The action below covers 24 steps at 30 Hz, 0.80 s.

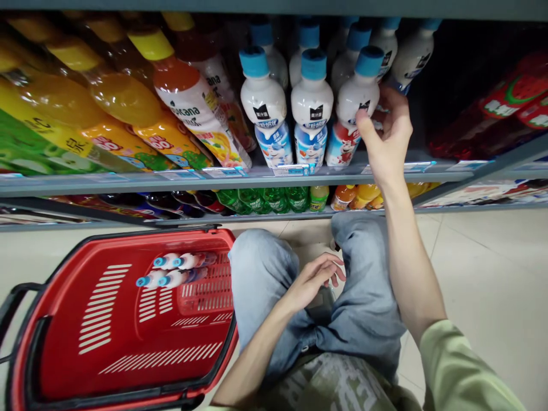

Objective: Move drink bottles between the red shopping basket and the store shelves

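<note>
My right hand (pixel 385 134) reaches up to the shelf and rests its thumb and fingers on the rightmost white bottle with a blue cap (pixel 357 94), fingers curled behind it. Two like bottles (pixel 311 103) stand beside it, with more behind. My left hand (pixel 314 279) hangs loose and open between my knees, holding nothing. A red shopping basket (pixel 107 365) sits on the floor to my left, and two white blue-capped bottles (pixel 171 271) lie in it.
Orange juice bottles with yellow caps (pixel 180 97) fill the shelf's left side. Red-labelled bottles (pixel 505 108) lie at the right. The grey shelf edge (pixel 128 182) carries price tags. A lower shelf holds green bottles (pixel 265 200). Pale floor tiles (pixel 492 274) spread to the right.
</note>
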Each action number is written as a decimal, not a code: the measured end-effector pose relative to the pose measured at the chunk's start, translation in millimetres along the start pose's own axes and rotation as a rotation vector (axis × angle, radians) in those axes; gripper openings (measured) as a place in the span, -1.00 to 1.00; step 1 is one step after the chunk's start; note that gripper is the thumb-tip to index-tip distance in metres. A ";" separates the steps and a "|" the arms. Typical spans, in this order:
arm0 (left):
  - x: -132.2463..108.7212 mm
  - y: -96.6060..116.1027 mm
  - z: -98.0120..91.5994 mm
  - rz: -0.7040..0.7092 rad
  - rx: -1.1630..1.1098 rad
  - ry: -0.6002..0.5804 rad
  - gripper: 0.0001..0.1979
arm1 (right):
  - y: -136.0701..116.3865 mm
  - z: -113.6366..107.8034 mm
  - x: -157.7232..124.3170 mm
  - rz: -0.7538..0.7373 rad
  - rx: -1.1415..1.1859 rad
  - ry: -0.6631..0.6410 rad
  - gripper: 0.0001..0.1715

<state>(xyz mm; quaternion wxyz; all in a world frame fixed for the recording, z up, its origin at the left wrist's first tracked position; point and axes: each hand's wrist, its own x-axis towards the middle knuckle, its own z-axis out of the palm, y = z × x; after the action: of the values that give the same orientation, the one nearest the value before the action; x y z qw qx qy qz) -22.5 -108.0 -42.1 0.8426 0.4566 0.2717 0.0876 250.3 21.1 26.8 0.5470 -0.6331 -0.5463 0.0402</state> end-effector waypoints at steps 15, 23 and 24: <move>5.9 -7.0 0.4 0.048 0.103 0.059 -0.59 | 12.0 -5.9 -20.7 0.185 -0.114 -0.206 -0.23; 4.7 -4.9 1.8 0.047 0.115 0.084 -0.55 | 7.5 -6.6 -22.4 0.191 -0.109 -0.211 -0.26; 4.7 -5.1 1.7 0.045 0.118 0.083 -0.55 | 7.7 -6.4 -22.4 0.195 -0.111 -0.209 -0.26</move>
<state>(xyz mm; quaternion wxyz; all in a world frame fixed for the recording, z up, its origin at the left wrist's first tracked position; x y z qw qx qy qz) -18.2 -110.3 -47.3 0.8001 0.5074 0.3006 0.1091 250.5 2.0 11.5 0.4448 -0.7048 -0.5375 0.1284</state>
